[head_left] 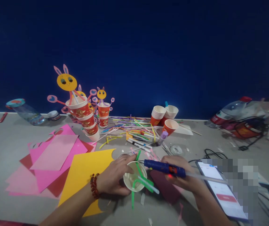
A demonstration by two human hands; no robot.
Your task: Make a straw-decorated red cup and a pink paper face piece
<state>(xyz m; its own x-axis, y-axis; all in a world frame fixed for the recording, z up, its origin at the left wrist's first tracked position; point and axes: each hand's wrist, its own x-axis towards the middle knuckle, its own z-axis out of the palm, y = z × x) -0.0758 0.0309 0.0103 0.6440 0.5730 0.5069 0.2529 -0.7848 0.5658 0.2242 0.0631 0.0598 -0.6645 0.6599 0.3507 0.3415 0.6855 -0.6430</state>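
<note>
My left hand [115,175] is closed around the side of a paper cup [131,185], seen from above with its white inside showing. Green bendy straws [138,180] lie in and across the cup, their ends sticking out past the rim. A whitish glue stick or straw [150,184] also juts from it to the lower right. Wrapped round a blue hot glue gun [165,168], my right hand [182,172] holds its nozzle at the cup's far rim, close to a green straw and my left fingertips. A red light glows on the gun, and a long translucent glue stick [207,178] extends from its rear.
Pink, red and yellow paper sheets [85,175] cover the left side. Stacked red cups with bunny figures [82,113] stand behind them. Loose straws [129,127], markers [139,145], more paper cups [158,114] and tape [175,149] lie farther back. A phone [221,188] and cables are at right.
</note>
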